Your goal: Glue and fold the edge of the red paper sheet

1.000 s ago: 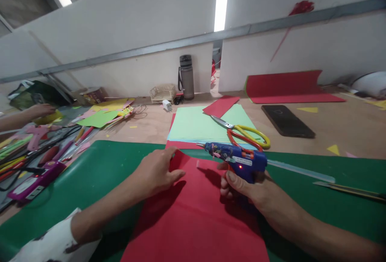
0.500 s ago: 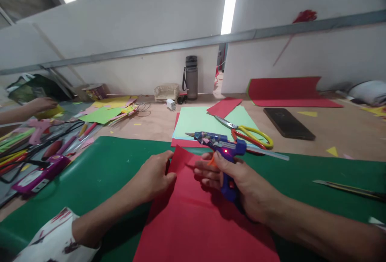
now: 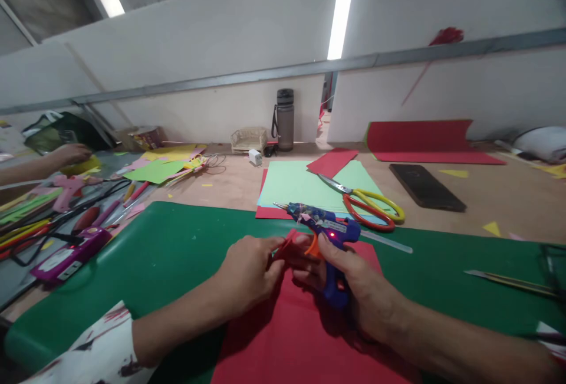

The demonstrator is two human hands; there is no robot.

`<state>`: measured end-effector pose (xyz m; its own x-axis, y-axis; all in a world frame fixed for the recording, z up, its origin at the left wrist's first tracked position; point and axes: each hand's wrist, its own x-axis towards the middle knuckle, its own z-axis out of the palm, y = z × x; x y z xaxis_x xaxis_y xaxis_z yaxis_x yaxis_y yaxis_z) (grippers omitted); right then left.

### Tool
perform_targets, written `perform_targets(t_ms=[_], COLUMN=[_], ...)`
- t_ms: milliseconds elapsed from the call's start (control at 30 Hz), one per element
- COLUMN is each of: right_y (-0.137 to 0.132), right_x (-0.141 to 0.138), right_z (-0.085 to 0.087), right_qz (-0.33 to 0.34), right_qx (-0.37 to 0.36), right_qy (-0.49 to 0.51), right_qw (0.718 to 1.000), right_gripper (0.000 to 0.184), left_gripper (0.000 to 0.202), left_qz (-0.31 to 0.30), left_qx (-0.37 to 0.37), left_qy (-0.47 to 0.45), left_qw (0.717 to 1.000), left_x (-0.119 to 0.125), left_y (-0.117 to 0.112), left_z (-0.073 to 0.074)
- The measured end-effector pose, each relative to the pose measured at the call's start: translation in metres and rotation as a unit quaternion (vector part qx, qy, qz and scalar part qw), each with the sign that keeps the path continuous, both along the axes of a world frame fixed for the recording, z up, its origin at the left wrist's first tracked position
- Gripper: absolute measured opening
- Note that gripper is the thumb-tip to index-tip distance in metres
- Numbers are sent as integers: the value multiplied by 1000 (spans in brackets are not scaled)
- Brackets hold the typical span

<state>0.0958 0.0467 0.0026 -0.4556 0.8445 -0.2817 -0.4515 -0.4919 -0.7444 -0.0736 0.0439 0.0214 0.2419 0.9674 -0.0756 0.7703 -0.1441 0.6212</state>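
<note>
Between the thumb and fingers of my left hand (image 3: 252,269) is pinched the far edge of a red paper sheet (image 3: 287,337), bent up there. My right hand (image 3: 354,278) is closed around a blue glue gun (image 3: 329,222) with an orange trigger and a lit red light. Its nozzle points left, above the bent edge, and a clear glue stick (image 3: 384,241) sticks out of its back. Some right fingers also reach toward the folded paper; whether they press on it is partly hidden.
Under the paper lies a green mat (image 3: 177,266). Beyond it are scissors (image 3: 371,204), pale green sheets (image 3: 287,183), a phone (image 3: 427,186) and a bottle (image 3: 285,121). A pointed cutter (image 3: 513,282) lies right. At left sit a purple power strip (image 3: 71,254) and another person's hand (image 3: 73,154).
My left hand has moved right and bent the sheet's far edge up and over toward the right hand. The glue gun stays in my right hand, nearly in place.
</note>
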Motion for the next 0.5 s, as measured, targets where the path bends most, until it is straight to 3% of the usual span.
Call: perform_targets(t_ms=[100,233,367,433,500], right_y=[-2,-2,0,2,4], right_x=[12,39,56,58,58], right_z=[2,5,1,-2,-5], right_qz=[-12,-47,-42,-43,-45], right_qx=[-4,9,14,11,6], right_qy=[-20,-70,-67,-60,-57], right_qw=[1000,996,997,997,997], right_gripper=[26,31,33,32,32], left_gripper=[24,29,35,37,44], left_qz=[-39,-47,-129,-178,-179], left_qx=[25,18,-79,-179,-270], left_qy=[64,99,-52,-152,-224], left_qw=[997,994,987,956,919], left_x=[4,6,-3,-13,-23], left_y=[1,5,19,33,49], left_z=[-5,-5,10,17,21])
